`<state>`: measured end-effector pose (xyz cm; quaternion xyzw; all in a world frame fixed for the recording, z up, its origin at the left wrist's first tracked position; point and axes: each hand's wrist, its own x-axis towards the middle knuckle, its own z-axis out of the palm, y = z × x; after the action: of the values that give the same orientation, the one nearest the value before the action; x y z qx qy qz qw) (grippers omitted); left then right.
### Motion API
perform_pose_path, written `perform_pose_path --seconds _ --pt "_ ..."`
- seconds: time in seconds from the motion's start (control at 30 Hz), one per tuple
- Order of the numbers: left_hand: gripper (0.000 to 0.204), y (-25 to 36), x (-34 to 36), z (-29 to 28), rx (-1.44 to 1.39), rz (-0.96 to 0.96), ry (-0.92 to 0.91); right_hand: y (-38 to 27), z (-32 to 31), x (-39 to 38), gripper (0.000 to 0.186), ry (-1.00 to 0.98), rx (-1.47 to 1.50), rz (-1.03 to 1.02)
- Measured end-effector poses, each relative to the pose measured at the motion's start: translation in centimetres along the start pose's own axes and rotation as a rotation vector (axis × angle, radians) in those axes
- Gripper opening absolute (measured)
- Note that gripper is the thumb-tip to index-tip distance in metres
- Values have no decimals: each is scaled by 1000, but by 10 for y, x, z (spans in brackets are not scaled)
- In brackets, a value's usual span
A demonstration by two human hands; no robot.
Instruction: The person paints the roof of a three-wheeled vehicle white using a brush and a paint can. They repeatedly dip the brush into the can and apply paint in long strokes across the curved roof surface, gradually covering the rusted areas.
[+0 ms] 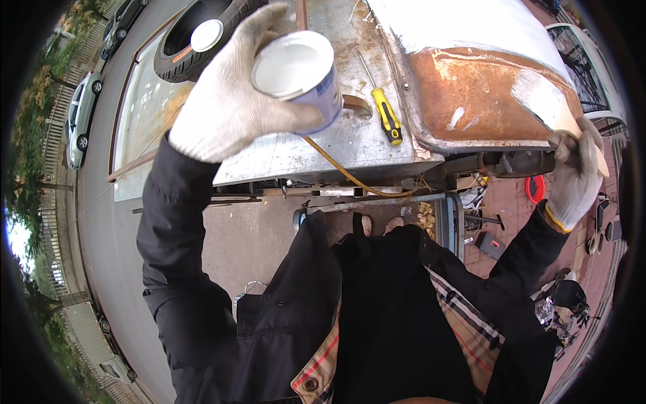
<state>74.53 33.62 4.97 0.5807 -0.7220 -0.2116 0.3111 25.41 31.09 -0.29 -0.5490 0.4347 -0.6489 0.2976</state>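
My left hand [225, 101], in a pale work glove, is wrapped round a blue-and-white paint can [323, 101] with white paint inside. The can is raised above a worn metal surface [269, 158]. In my gloved right hand [575, 175] is a paintbrush [548, 104], gripped by its pale wooden handle. White paint coats its bristles, which lie over a rusty brown panel [437, 94]; whether they press on it is hard to tell. White paint [464, 23] covers the panel's far part, and small white dabs mark the rust near the brush.
A yellow-and-black screwdriver [385, 111] lies on the metal surface between can and panel. Beyond my left hand, a tyre [182, 50] carries a round white lid [206, 35]. A blue metal frame [451, 219] stands below the front edge. Tools and a red ring-shaped thing [535, 189] lie on the paving.
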Motion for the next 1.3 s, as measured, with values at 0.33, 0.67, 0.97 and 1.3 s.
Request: perform_pose_path --seconds 0.33,0.67,0.97,1.3 --pt "119 -19 -37 121 -2 128 106 -19 60 -34 34 -73 74 -52" --pt "122 -32 -53 129 136 136 302 -39 82 -69 31 -180 57 109" --pt "113 -49 -62 133 262 158 437 -68 192 -49 36 -678 -200 10" --pt "105 -59 -57 128 248 243 475 -13 260 -43 33 -954 -624 -349"
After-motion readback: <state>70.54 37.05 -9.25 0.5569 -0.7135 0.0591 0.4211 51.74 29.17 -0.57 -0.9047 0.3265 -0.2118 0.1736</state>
